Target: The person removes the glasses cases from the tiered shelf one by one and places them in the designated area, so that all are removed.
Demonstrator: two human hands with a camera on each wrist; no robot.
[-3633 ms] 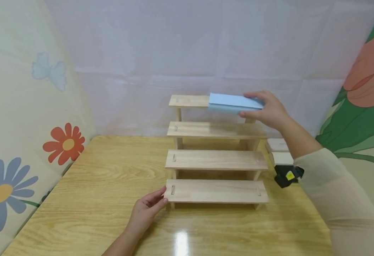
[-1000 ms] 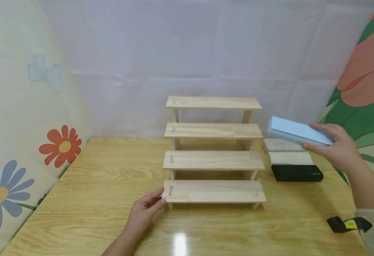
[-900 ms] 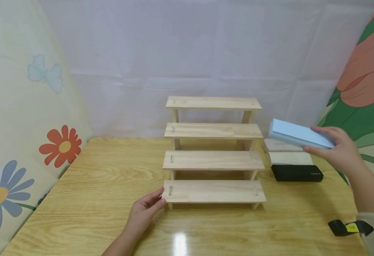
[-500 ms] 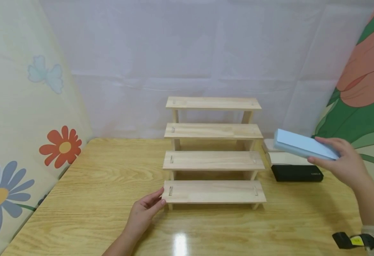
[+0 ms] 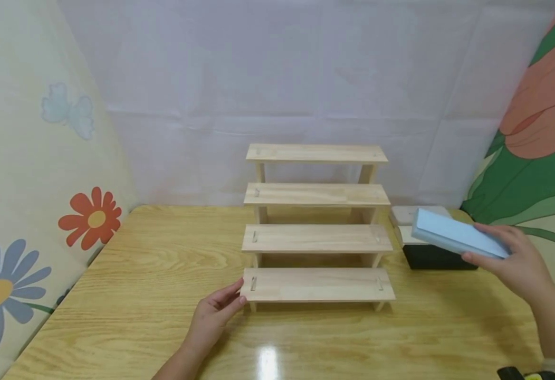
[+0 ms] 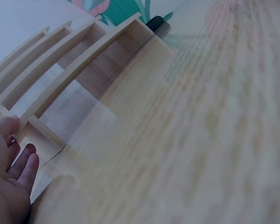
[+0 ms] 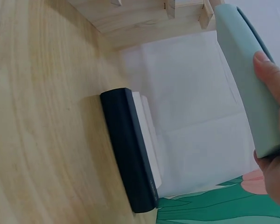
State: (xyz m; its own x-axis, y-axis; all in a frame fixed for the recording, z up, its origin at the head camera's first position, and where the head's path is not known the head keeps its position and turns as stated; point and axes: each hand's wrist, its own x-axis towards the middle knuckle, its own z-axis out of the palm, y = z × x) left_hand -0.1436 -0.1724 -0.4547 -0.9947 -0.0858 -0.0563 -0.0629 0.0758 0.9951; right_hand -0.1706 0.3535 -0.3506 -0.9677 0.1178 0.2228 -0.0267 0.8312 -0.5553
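Observation:
My right hand (image 5: pixel 519 258) holds a light blue glasses case (image 5: pixel 458 232) by its right end, thumb on one side and fingers on the other. The case hangs in the air, tilted, right of a wooden tiered display shelf (image 5: pixel 317 285). In the right wrist view the glasses case (image 7: pixel 247 79) shows a long flap edge. My left hand (image 5: pixel 213 316) pinches the left end of the shelf's lowest step between thumb and fingers. In the left wrist view, the left hand's (image 6: pixel 11 172) thumb touches the step's corner, with other fingers loosely bent below.
A black case (image 5: pixel 431 257) lies on the wood-grain table (image 5: pixel 178 248) right of the shelf. A cream case (image 5: pixel 408 236) and a pale case (image 5: pixel 405 214) lie behind it, partly hidden by the blue one. A white cloth (image 5: pixel 277 68) hangs behind.
My right hand has carried the blue glasses case from in front of the shelf's top step rightwards, then down in front of the other cases. My left hand has stayed on the lowest step.

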